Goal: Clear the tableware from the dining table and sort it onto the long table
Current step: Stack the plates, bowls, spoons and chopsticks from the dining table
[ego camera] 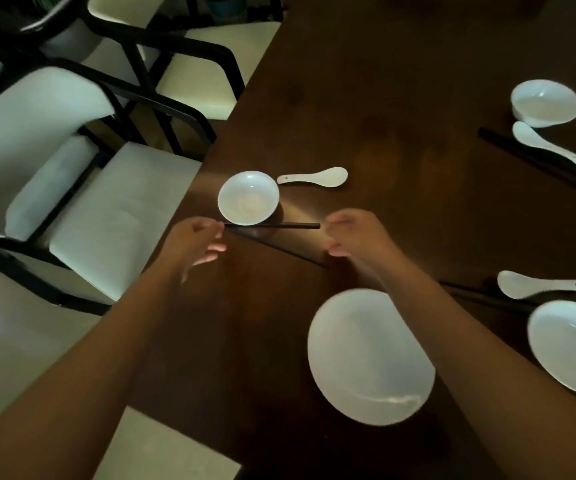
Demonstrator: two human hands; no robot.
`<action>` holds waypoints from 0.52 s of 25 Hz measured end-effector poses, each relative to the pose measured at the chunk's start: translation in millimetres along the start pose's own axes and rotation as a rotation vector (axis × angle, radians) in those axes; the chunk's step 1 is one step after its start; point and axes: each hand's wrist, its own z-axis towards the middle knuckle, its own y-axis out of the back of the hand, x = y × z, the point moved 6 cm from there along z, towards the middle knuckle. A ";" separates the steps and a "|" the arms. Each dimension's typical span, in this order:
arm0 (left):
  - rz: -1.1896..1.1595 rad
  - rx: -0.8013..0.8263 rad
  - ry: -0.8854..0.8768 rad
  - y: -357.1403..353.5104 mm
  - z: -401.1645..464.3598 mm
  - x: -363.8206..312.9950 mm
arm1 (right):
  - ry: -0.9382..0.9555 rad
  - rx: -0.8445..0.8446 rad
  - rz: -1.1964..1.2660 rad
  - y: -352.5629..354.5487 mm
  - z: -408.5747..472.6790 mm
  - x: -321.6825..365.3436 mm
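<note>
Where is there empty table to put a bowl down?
The dark wooden table is bare across its far middle, between the middle white spoon and the far right white bowl. It is crowded by the hands: black chopsticks, small white bowl, big white plate.

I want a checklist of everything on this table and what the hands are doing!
Surface: dark wooden table.
Job's things: four white bowls, nearest; three white spoons, one beside the small bowl; black chopsticks.
Clutter: pale mat at the near edge.
Hands: left hand pinches one chopstick's end; right hand curled near its other end, contact unclear.
Cables: nothing seen.
Surroundings: white-cushioned chairs on the left.
</note>
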 end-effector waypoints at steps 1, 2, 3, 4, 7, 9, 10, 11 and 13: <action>0.027 -0.022 -0.004 6.6 16.4 -6.8 | -0.003 0.004 0.027 -17.0 15.1 9.9; 0.055 -0.045 0.005 12.0 33.5 -11.6 | 0.002 0.002 0.029 -32.7 30.1 18.6; 0.089 -0.066 0.015 14.8 48.2 -15.1 | 0.014 -0.005 0.006 -45.2 43.6 25.6; 0.137 -0.079 0.021 15.6 61.3 -17.5 | 0.030 -0.017 -0.031 -54.9 56.1 31.1; 0.264 -0.017 0.043 8.2 90.4 -16.8 | 0.013 -0.076 -0.130 -71.7 86.9 34.3; 0.277 0.047 0.037 1.3 98.8 -14.5 | -0.023 -0.075 -0.122 -81.8 99.1 28.4; 0.267 0.063 0.022 -0.5 100.8 -14.8 | -0.019 -0.079 -0.121 -86.3 103.0 26.3; 0.246 0.060 0.001 -1.4 101.5 -16.9 | -0.008 -0.090 -0.128 -89.5 105.9 24.8; 0.199 0.017 -0.043 -0.5 99.4 -26.2 | 0.000 -0.123 -0.099 -88.5 104.7 25.4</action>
